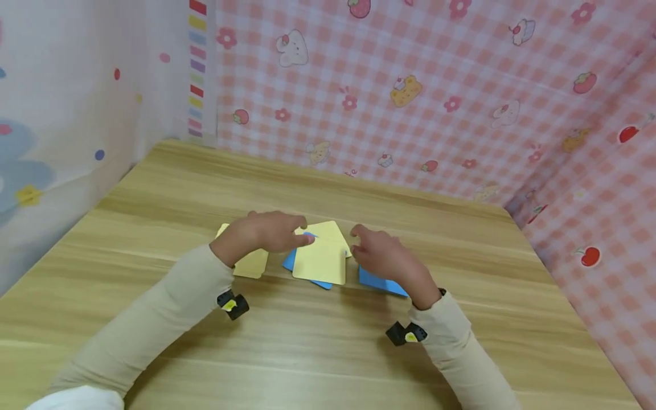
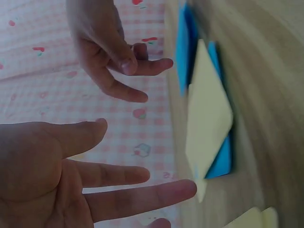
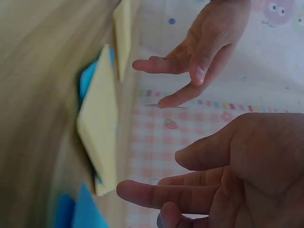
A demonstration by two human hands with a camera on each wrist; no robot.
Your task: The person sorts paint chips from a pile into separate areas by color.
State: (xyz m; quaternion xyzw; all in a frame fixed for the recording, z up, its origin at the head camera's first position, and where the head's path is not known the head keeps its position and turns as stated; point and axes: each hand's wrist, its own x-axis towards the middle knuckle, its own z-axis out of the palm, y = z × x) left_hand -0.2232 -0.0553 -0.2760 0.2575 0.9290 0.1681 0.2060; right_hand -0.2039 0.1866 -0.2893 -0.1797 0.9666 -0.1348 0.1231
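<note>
Two hands, left hand (image 1: 273, 232) and right hand (image 1: 383, 254), are hovering mid-frame, fingers apart, gripping nothing; central yellow card (image 1: 320, 263) is overlapping blue card (image 1: 289, 262), possibly sliding if brushed.

We see smooth, matt paper in the yellow cards (image 1: 320, 263) and blue cards (image 1: 381, 282). The tabletop (image 1: 287, 359) shows us smooth, slightly glossy wood grain.

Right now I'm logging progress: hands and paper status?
Left hand, right hand empty. Middle yellow sheet atop blue sheet. In head view, hands partly block left yellow paper, right blue paper.
</note>
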